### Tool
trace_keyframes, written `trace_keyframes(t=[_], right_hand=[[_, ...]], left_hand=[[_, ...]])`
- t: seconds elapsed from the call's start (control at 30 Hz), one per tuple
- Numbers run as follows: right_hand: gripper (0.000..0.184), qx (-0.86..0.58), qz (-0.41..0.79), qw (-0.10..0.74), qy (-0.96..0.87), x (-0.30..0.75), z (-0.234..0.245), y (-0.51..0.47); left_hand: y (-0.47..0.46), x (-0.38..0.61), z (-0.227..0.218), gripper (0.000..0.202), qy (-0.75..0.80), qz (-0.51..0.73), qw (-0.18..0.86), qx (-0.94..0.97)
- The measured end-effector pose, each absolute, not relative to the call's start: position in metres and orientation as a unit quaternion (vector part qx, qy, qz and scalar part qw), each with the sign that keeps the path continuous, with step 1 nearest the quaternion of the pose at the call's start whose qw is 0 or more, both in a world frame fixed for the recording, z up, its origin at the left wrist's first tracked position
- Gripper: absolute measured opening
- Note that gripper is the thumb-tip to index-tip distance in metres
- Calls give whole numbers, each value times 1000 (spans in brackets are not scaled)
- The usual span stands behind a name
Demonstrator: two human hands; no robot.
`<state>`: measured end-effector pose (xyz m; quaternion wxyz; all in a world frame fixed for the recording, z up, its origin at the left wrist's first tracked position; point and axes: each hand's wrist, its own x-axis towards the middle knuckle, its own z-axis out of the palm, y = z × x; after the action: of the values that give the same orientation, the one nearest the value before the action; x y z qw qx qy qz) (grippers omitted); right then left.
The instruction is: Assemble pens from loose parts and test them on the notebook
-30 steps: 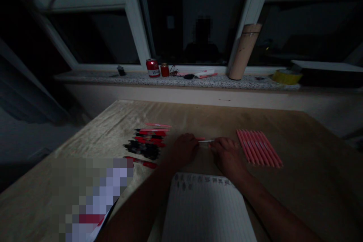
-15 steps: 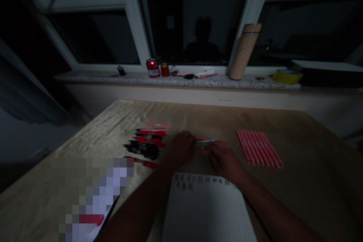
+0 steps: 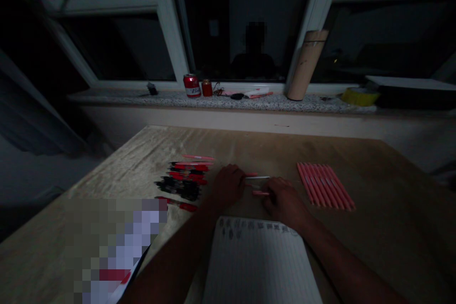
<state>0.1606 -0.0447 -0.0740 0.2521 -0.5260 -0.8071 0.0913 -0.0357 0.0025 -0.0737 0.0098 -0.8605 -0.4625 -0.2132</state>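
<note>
Dimly lit, dark windows (image 3: 213,33) (white-framed), speckled sill (image 3: 167,99), pale wall (image 3: 213,118) beneath

Only a script "B" reads on the red can (image 3: 191,84) (the rest blurs).

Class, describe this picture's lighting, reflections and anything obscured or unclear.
Head view: dim overall, the tabletop paler at left; head view: dark window glass mirrors a person's silhouette; head view: blocky pixelation masks part of the lower left; head view: left hand and right hand look murky, fine detail lost.

Worktop (image 3: 395,228): brownish, lower frame
Pink pens (image 3: 325,186): row, centre right
Red and black pens (image 3: 181,189): centre left
Lined paper (image 3: 261,266): bottom centre
</note>
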Motion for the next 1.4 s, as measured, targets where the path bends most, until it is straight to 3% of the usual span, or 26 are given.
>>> trace_keyframes(t=[0.53,0.93,1.4], right_hand=[[22,-564,89,353,-741,167,-77,-39],[31,-590,269,508,-567,182,-98,-23],[31,-594,259,507,-569,180,-95,-25]], left_hand=[[4,-35,-73,16,-488,-246,-17,-837],[10,-42,-76,34,-562,-352,-187,-725],[10,-42,-76,35,-561,-346,-170,-732]])
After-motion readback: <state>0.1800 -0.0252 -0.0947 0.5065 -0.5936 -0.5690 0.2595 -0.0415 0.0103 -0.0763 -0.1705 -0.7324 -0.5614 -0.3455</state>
